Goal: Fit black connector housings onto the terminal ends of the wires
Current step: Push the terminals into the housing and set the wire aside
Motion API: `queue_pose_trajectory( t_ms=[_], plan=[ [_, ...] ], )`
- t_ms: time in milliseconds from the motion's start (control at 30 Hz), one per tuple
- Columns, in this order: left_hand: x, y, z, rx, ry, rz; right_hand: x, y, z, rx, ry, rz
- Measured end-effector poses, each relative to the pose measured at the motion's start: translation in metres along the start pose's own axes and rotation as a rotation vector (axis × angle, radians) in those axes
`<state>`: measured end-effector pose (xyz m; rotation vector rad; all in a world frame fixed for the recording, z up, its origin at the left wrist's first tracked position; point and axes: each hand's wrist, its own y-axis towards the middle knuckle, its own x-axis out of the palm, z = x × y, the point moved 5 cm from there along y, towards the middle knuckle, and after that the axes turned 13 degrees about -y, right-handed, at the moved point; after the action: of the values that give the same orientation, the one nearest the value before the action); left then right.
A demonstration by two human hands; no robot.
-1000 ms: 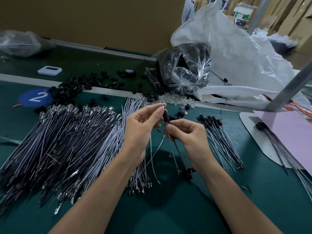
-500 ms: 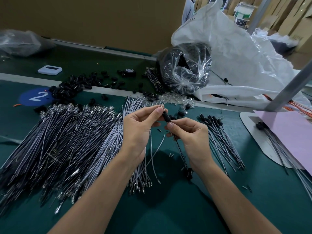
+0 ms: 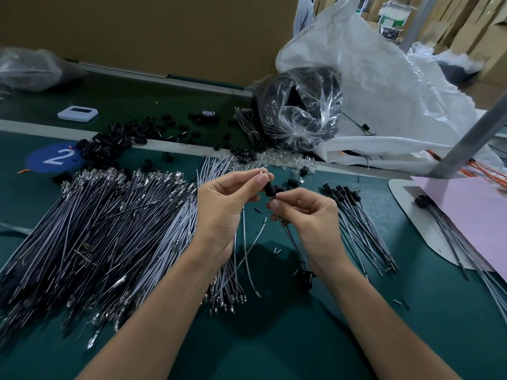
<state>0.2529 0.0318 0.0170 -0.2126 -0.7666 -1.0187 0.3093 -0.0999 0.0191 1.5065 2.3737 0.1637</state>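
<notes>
My left hand (image 3: pixel 225 204) pinches a small metal terminal end between thumb and forefinger, just above a black connector housing (image 3: pixel 269 188). My right hand (image 3: pixel 304 212) pinches the thin black wire (image 3: pixel 295 244) right below that housing; the wire hangs down to another black housing (image 3: pixel 306 277) near the mat. A big pile of bare wires (image 3: pixel 96 231) with metal terminals lies at the left. Finished wires with black housings (image 3: pixel 356 223) lie fanned out at the right. Loose black housings (image 3: pixel 120 141) are scattered at the back left.
A clear bag of black parts (image 3: pixel 299 111) and a large white sack (image 3: pixel 389 86) stand at the back right. A pink sheet on a white board (image 3: pixel 466 215) holds more wires. A white device (image 3: pixel 77 113) and a metal post (image 3: pixel 472 138) are also there.
Both hands have dropped slightly. My left fingers have slid up off the housing to the terminal tip, so more of the black housing shows between the hands.
</notes>
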Motion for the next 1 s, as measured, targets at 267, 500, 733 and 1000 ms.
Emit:
queue_pose_trajectory(
  t_ms=[267,500,733,1000],
  plan=[
    [0.000,0.000,-0.001,-0.005,0.008,-0.020,0.000,0.000,0.001,-0.017,-0.030,-0.003],
    [0.002,-0.001,0.000,0.026,0.054,-0.041,0.002,0.000,0.006,-0.018,-0.045,-0.046],
    [0.004,-0.002,0.002,0.094,0.138,-0.119,0.003,-0.002,0.004,-0.075,-0.027,-0.058],
    [0.008,-0.003,-0.010,-0.034,0.160,-0.194,-0.004,0.003,0.000,-0.100,0.007,-0.003]
  ],
)
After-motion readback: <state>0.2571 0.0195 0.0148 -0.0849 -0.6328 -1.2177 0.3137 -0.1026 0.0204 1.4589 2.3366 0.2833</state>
